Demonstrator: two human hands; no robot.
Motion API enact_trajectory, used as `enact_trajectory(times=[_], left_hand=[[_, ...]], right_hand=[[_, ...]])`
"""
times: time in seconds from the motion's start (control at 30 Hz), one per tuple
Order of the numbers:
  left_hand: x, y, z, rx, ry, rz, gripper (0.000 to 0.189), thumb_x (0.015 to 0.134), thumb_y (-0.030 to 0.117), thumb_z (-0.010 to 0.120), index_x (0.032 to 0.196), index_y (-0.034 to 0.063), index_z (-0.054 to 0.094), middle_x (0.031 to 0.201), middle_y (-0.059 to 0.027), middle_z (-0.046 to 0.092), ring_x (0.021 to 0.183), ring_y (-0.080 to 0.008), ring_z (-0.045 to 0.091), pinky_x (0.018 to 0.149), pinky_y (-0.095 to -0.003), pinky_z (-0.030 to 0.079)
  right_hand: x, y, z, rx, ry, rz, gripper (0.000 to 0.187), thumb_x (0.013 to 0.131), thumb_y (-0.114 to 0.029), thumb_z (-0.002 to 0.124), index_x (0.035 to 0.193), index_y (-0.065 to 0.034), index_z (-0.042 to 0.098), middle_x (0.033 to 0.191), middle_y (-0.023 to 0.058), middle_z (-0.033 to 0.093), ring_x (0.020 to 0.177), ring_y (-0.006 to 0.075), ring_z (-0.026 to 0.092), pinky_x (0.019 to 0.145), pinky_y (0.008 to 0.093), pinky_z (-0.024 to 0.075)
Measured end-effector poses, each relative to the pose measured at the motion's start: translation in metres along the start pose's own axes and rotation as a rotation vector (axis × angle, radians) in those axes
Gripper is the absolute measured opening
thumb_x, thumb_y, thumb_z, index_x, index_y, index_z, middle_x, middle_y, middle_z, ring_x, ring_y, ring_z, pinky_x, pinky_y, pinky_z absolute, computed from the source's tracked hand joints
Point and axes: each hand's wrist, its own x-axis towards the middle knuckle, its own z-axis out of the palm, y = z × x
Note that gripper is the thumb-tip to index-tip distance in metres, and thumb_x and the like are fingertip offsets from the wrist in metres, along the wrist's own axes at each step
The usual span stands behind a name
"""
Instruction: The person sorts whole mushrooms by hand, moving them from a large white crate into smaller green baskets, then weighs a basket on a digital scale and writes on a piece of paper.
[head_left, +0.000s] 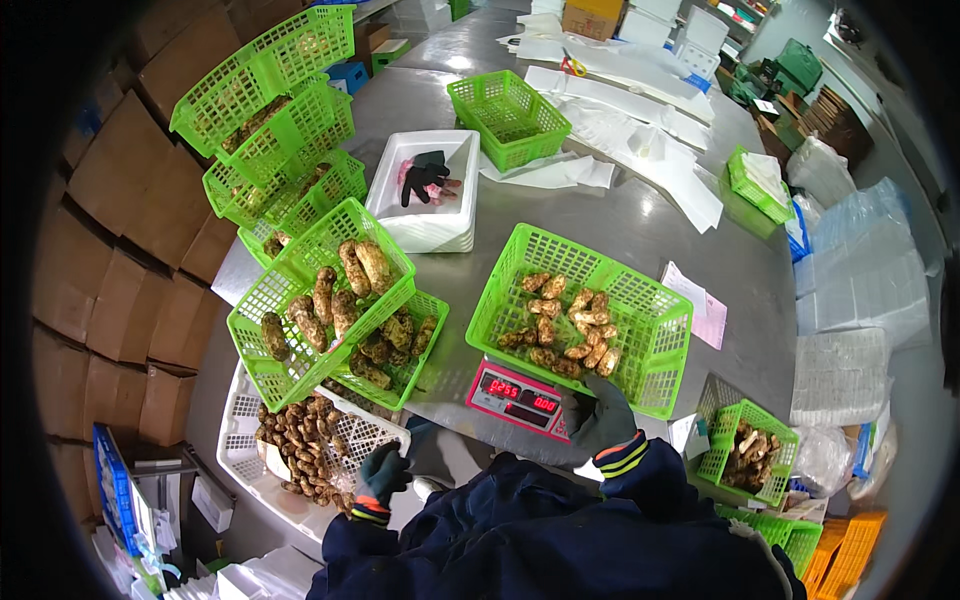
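Note:
My right hand (604, 415), in a dark grey glove, is at the near edge of a green plastic basket (660, 352) on a pink digital scale (480, 401). I cannot tell whether it grips the basket. Short brown mushrooms (546, 307), which look like matsutake, lie in loose groups in this basket. The scale's red display is lit. My left hand (384, 472), gloved too, is over the right side of a white plastic crate (236, 442). Its fingers are curled, and whether they hold something is unclear. Many small mushrooms (304, 442) fill part of that crate.
Two tilted green baskets (247, 322) with larger mushrooms overhang the white crate. More filled baskets (262, 97) are stacked behind. A white foam box (382, 180) holds gloves. Beyond are a green basket (510, 112), paper sheets (652, 157) and scissors (574, 64). Another mushroom basket (784, 457) stands right.

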Motion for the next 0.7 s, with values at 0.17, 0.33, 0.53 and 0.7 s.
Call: enact_trajectory(times=[0.17, 0.33, 0.53, 0.7], left_hand=[[-0.001, 0.009, 0.048, 0.033, -0.137, -0.009, 0.048, 0.081, 0.031, 0.054, 0.117, 0.0014, 0.042, 0.084, -0.0094, 0.059, 0.067, -0.0178, 0.060, 0.054, -0.0257, 0.047], [0.008, 0.014, 0.061, -0.016, -0.064, 0.023, 0.042, 0.082, 0.028, 0.053, 0.114, 0.0021, 0.046, 0.085, -0.0081, 0.059, 0.067, -0.0150, 0.058, 0.055, -0.0247, 0.047], [0.001, -0.004, 0.048, -0.071, 0.051, 0.021, 0.041, 0.084, 0.030, 0.050, 0.115, 0.0044, 0.046, 0.085, -0.0068, 0.059, 0.065, -0.0145, 0.058, 0.054, -0.0246, 0.048], [-0.005, 0.011, 0.063, -0.131, 0.044, 0.048, 0.040, 0.083, 0.029, 0.051, 0.115, 0.0048, 0.046, 0.089, -0.0058, 0.058, 0.071, -0.0121, 0.056, 0.061, -0.0247, 0.046]], right_hand=[[0.001, -0.035, 0.025, 0.074, -0.080, 0.008, 0.010, 0.078, -0.013, 0.055, 0.079, -0.0033, 0.054, 0.075, 0.0100, 0.060, 0.068, 0.0210, 0.058, 0.059, 0.0272, 0.0516], [0.068, -0.123, 0.058, -0.017, -0.222, -0.057, 0.010, 0.076, -0.012, 0.056, 0.081, -0.0040, 0.054, 0.075, 0.0085, 0.058, 0.069, 0.0187, 0.058, 0.055, 0.0234, 0.0505], [0.209, -0.177, 0.070, 0.035, -0.163, 0.033, 0.030, 0.074, -0.013, 0.054, 0.096, 0.0071, 0.048, 0.083, 0.0185, 0.056, 0.064, 0.0227, 0.056, 0.054, 0.0267, 0.0516], [0.278, -0.211, 0.043, 0.108, -0.190, 0.055, 0.034, 0.078, -0.013, 0.051, 0.105, 0.0071, 0.045, 0.092, 0.0194, 0.056, 0.068, 0.0235, 0.059, 0.055, 0.0289, 0.0541]])
